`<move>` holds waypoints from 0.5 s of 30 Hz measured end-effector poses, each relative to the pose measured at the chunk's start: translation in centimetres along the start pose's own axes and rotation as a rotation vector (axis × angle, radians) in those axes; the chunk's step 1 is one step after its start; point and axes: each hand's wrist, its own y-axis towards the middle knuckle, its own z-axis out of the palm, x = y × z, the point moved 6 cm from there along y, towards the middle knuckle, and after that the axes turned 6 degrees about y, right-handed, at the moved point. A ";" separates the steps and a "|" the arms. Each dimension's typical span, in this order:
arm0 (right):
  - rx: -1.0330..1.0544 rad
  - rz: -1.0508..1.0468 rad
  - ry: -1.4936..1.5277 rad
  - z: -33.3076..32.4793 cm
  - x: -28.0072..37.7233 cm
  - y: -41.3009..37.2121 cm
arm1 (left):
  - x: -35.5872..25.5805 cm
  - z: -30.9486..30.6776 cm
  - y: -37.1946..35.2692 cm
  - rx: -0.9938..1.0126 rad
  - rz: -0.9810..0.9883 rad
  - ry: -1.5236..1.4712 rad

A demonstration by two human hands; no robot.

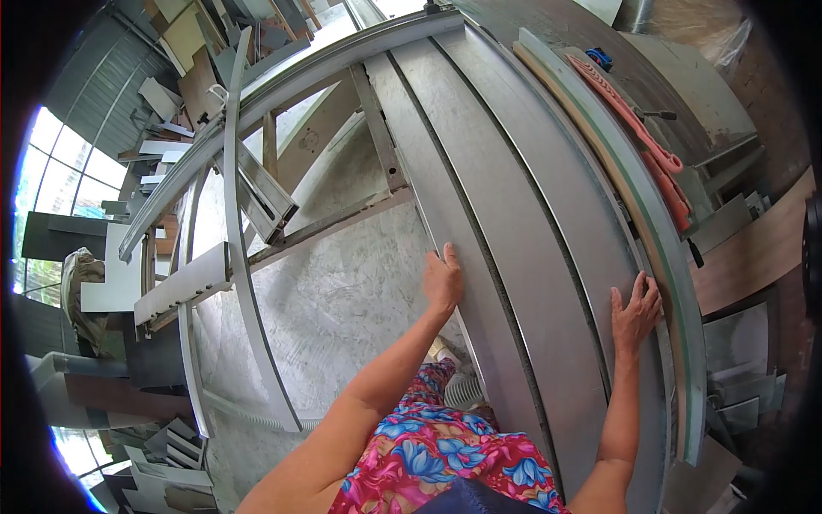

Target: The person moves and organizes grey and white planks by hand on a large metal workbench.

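Note:
A long grey metal machine table (548, 265), with dark lengthwise slots, runs away from me; it looks like a panel saw's sliding table. At its left edge, my left hand (443, 281) is closed around the rim, with some fingers hidden. My right hand (636, 313) lies near the table's right edge, its fingers spread and holding nothing. Just right of that hand runs a long strip with green and tan edges (664, 257).
A metal frame (381, 128) with a crosscut rail (235, 214) extends left over the concrete floor (325, 300). Red-orange tools (655, 154) lie on the right-hand surface. Stacked board offcuts (180, 463) line the left side. A ribbed hose (462, 392) lies by my feet.

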 end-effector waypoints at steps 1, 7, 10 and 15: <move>0.001 -0.001 0.003 0.4 0.9 1.1 | -0.4 0.1 1.3 0.009 0.001 -0.014; -0.023 -0.006 0.034 1.7 2.5 4.3 | -1.3 0.6 3.9 0.031 -0.020 -0.022; -0.020 0.008 0.027 2.3 4.2 6.4 | -1.6 0.9 5.6 0.046 -0.030 -0.019; -0.043 -0.012 0.023 4.1 6.7 10.1 | -2.9 1.1 8.2 0.074 -0.044 -0.026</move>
